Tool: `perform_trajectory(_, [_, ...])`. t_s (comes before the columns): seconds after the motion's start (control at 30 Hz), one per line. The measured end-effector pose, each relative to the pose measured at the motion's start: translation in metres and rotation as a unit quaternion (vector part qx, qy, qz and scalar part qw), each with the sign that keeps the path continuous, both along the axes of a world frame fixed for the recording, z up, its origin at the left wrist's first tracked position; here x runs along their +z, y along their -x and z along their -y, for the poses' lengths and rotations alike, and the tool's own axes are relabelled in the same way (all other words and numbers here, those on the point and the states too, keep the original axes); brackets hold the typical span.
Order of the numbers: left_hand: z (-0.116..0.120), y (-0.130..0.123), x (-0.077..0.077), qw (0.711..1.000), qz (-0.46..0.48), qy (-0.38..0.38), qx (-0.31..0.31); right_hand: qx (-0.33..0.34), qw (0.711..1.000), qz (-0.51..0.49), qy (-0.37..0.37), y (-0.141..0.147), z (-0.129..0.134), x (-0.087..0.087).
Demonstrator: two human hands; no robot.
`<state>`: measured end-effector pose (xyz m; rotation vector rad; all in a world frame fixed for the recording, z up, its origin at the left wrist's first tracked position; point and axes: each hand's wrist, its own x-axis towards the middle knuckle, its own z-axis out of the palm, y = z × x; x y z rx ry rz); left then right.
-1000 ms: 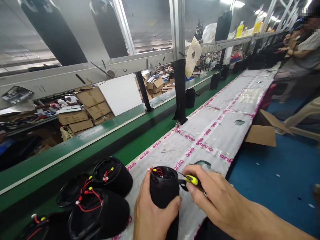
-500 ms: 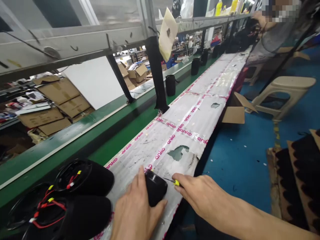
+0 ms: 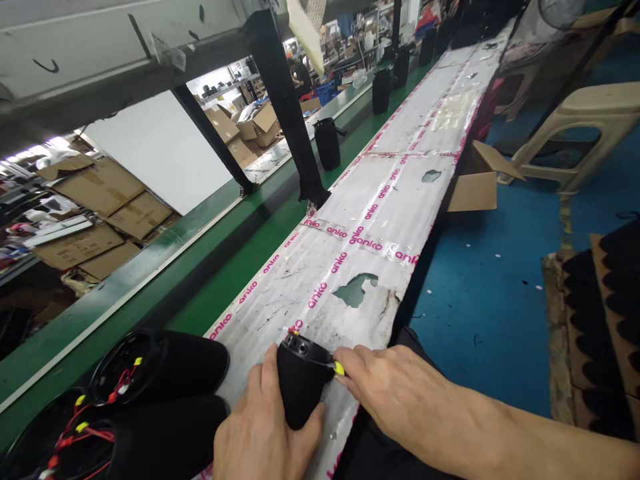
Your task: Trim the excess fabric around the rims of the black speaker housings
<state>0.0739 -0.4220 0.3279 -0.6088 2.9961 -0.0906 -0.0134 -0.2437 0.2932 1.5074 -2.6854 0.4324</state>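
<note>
My left hand (image 3: 270, 413) is wrapped round a black fabric-covered speaker housing (image 3: 302, 387), which stands tilted on the covered bench with its open rim up. A small bit of red and yellow wiring shows at the far side of that rim. Between the fingertips of my right hand (image 3: 385, 380) is a small yellow-handled tool (image 3: 339, 368); its thin tip meets the right edge of the rim, and its exact kind is unclear. To the left lie more black housings (image 3: 195, 360), with red wires (image 3: 85, 433) and yellow connectors in their open ends.
White sheeting (image 3: 270, 293) with pink print covers the bench, torn in places. Beside it runs a green conveyor (image 3: 175, 293) carrying several black housings (image 3: 327, 143). A black post (image 3: 287, 107) rises at the bench edge. An open carton (image 3: 473, 190) and a stool (image 3: 575, 127) stand right.
The housing in my left hand has tipped so its rim and wiring face me more. The tool in my right hand has come from just beside the housing onto its rim edge. The view has tilted down.
</note>
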Motion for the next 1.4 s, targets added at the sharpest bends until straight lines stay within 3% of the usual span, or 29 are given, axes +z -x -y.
perform_trajectory(0.6, [-0.011, -0.004, -0.005, 0.996, -0.028, 0.074, -0.029, -0.022, 0.995, -0.057, -0.084, -0.014, 0.009, 0.002])
perform_trajectory(0.93, [-0.019, 0.004, -0.004, 0.996, 0.01, 0.085, 0.025, 0.019, 0.993, 0.0, -0.12, 0.003, 0.024, 0.019])
perform_trajectory(1.0, [-0.019, 0.004, -0.002, 0.997, 0.013, 0.075, 0.031, 0.024, 0.995, 0.006, -0.096, 0.004, 0.021, 0.021])
perform_trajectory(1.1, [-0.019, 0.005, 0.002, 0.997, 0.023, 0.054, 0.049, -0.003, 0.996, 0.082, 0.016, 0.008, 0.013, 0.02])
perform_trajectory(1.23, [-0.022, 0.006, 0.007, 0.996, 0.034, 0.045, 0.065, -0.115, 0.945, 0.234, 0.197, 0.013, -0.002, 0.025])
perform_trajectory(1.3, [-0.022, 0.004, 0.009, 0.997, 0.037, 0.032, 0.061, -0.152, 0.918, 0.288, 0.225, 0.012, -0.01, 0.028])
perform_trajectory(1.4, [-0.013, -0.005, 0.01, 0.999, 0.014, -0.021, 0.038, -0.157, 0.9, 0.357, 0.192, 0.008, -0.023, 0.025])
